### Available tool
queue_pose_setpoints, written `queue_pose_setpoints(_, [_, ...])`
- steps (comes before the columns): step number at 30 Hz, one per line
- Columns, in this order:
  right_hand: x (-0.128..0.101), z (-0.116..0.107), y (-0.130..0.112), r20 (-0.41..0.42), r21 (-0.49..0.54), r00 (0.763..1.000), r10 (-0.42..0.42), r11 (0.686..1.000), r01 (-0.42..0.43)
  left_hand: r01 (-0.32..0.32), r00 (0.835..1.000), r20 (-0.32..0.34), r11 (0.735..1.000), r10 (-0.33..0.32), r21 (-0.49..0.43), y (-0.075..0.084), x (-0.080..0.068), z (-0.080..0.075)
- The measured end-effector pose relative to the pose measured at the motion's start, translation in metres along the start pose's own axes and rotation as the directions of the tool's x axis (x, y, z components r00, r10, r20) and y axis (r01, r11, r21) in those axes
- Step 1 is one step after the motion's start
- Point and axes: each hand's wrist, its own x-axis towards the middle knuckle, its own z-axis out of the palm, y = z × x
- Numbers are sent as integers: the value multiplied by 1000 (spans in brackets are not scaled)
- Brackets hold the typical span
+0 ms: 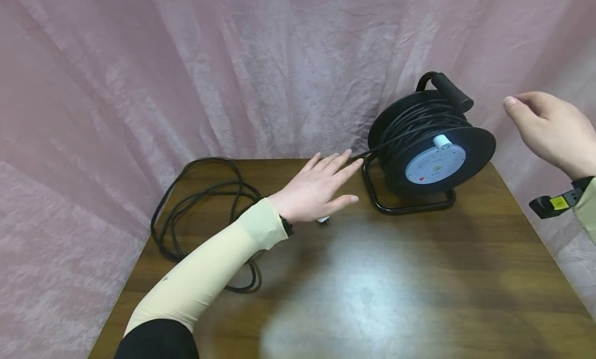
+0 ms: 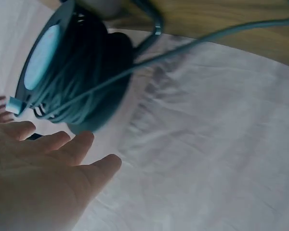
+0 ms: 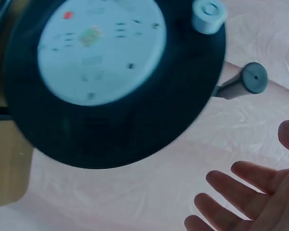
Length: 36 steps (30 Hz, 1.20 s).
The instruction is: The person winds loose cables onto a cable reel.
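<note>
A black extension cable reel (image 1: 433, 141) stands on its tubular frame at the table's back right, a pale blue socket plate (image 1: 435, 165) on its front disc. Wound cable fills the drum, and one length runs off to the left. My left hand (image 1: 316, 188) hovers left of the reel, fingers spread and holding nothing. To the right of the reel, my right hand (image 1: 554, 126) is raised in the air with nothing in it; the right wrist view shows its fingers apart, below the reel's black handle (image 3: 243, 82).
Loose loops of black cable (image 1: 209, 191) lie on the left of the wooden table (image 1: 465, 297). Part of a white plug (image 1: 323, 220) shows just below the left hand. A pink curtain (image 1: 288, 64) hangs behind the table.
</note>
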Motion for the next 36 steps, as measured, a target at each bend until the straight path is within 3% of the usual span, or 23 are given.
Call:
queue_pose_setpoints(9, [30,-9,-29,162,21,987,-9,1000,6,-43,999,17,999,42,27,27,37,-7])
queue_pose_setpoints(18, [61,-10,-62,339,27,940,-37,999,29,-41,999,37,998,39,41,49,60,-10])
queue_pose_setpoints(29, [90,0,-82,479,-60,876,61,998,-37,-42,998,47,998,39,54,59,66,-1])
queue_pose_setpoints(32, [95,4,-85,484,-68,872,74,997,-47,-43,998,47,998,40,46,59,65,1])
queue_pose_setpoints(36, [100,13,-93,446,-7,890,91,995,-98,-36,999,42,998,34,46,57,64,3])
